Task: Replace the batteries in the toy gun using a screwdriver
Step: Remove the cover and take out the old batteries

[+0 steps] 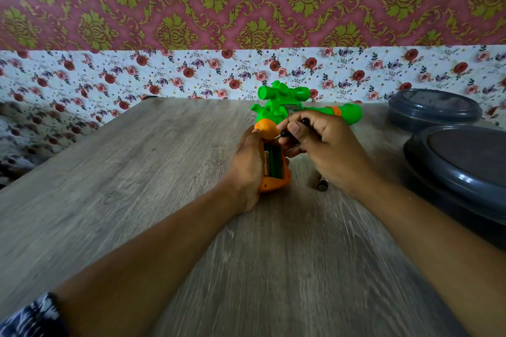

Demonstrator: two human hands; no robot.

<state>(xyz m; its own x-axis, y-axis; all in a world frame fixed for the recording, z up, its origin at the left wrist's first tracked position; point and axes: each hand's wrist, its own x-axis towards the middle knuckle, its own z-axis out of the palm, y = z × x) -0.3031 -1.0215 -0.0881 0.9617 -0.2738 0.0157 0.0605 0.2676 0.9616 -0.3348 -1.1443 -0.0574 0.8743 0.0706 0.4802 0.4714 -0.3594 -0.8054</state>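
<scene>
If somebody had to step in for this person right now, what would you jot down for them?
Left hand: grips the orange handle of the toy gun, holding it on the table.
Right hand: holds the small black screwdriver, tip near the handle.
Battery slot: cover off, green batteries visible inside.
Loose battery: lies on the table beneath the right wrist.
Done: slot opened.
Left: I cannot tell whether the batteries inside are old or new; finish the swap, then refit and screw down the cover, which I cannot see.
</scene>
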